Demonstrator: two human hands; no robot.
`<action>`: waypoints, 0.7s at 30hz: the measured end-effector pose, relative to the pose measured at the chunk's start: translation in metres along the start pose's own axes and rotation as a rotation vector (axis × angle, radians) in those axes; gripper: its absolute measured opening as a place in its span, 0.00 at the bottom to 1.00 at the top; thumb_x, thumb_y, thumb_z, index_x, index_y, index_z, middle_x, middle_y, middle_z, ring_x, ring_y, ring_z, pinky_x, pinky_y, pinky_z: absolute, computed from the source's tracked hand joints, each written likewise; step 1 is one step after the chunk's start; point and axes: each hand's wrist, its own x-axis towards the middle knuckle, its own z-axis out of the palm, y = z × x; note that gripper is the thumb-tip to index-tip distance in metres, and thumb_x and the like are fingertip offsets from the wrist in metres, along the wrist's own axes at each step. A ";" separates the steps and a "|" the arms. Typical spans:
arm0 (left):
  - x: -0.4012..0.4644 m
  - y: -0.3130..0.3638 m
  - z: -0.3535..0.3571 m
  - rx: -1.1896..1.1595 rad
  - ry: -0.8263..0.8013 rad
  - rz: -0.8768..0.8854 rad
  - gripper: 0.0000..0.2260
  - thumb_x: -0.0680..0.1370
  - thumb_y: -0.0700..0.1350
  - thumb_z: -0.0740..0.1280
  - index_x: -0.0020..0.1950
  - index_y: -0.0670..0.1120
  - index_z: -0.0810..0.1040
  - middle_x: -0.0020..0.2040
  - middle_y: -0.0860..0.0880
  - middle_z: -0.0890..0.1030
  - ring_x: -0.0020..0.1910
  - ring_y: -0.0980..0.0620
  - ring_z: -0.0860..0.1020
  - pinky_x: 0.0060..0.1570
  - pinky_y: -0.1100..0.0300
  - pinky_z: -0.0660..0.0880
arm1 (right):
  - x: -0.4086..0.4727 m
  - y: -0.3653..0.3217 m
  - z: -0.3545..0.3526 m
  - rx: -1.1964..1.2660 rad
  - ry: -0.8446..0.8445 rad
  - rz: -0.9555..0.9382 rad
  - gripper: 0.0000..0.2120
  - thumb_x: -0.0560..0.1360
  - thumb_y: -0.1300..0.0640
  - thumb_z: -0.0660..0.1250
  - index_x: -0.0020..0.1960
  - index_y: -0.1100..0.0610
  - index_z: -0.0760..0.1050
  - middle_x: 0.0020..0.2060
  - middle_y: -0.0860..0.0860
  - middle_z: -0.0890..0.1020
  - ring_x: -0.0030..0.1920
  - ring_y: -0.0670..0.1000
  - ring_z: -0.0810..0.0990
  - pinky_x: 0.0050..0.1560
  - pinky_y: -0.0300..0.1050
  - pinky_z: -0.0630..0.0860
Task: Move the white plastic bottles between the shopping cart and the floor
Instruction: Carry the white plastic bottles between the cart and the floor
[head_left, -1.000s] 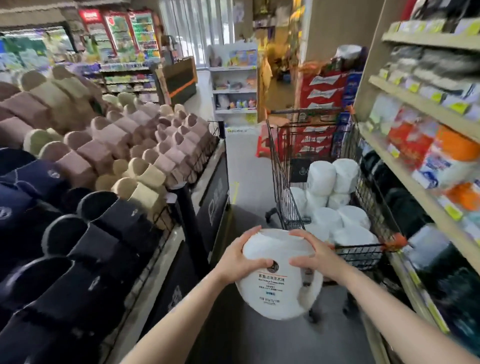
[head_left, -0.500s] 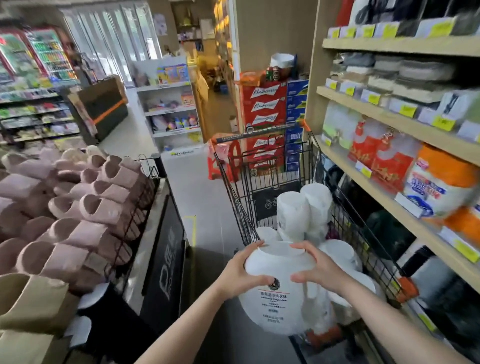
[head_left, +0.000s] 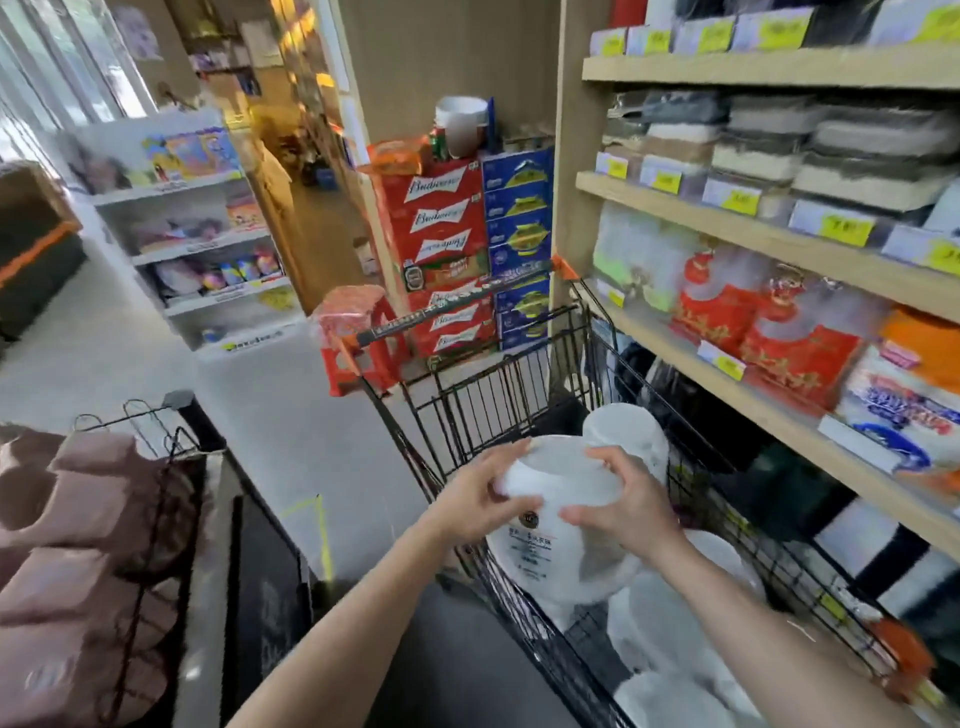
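I hold a large white plastic bottle (head_left: 556, 545) with a printed label in both hands, over the near left part of the black wire shopping cart (head_left: 498, 384). My left hand (head_left: 483, 499) grips its left shoulder and my right hand (head_left: 623, 509) its right shoulder. Another white bottle (head_left: 634, 431) stands upright just behind it in the cart. More white bottles (head_left: 675, 623) lie lower in the cart, partly hidden by my right arm.
Wooden shelves (head_left: 779, 244) with packaged goods run close along the cart's right side. A wire bin of slippers (head_left: 78, 519) stands at the left. Stacked red beer cases (head_left: 441, 249) and a red stool (head_left: 358, 338) are beyond the cart. Pale floor (head_left: 270, 415) lies between.
The view has moved forward and right toward the cart. The held bottle has gone from in front of the cart's near end to over the basket.
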 end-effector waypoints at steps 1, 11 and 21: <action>0.011 -0.009 -0.012 0.043 -0.039 0.010 0.30 0.72 0.64 0.66 0.72 0.56 0.66 0.69 0.53 0.70 0.67 0.54 0.70 0.68 0.57 0.67 | 0.010 -0.003 0.009 -0.029 0.034 0.008 0.34 0.50 0.40 0.79 0.54 0.40 0.70 0.53 0.46 0.73 0.54 0.47 0.73 0.50 0.42 0.70; 0.044 -0.153 -0.057 0.769 -0.205 0.125 0.30 0.79 0.64 0.39 0.66 0.54 0.74 0.62 0.50 0.78 0.66 0.49 0.72 0.72 0.41 0.51 | 0.055 0.026 0.093 -0.280 0.202 0.137 0.36 0.54 0.45 0.81 0.58 0.46 0.72 0.54 0.42 0.67 0.49 0.42 0.73 0.50 0.41 0.74; 0.043 -0.204 -0.026 0.857 -0.127 0.269 0.23 0.81 0.56 0.48 0.53 0.47 0.80 0.50 0.47 0.80 0.56 0.45 0.78 0.71 0.49 0.53 | 0.065 0.105 0.161 -0.192 0.202 0.117 0.34 0.54 0.58 0.83 0.56 0.52 0.71 0.57 0.45 0.64 0.49 0.47 0.72 0.51 0.31 0.70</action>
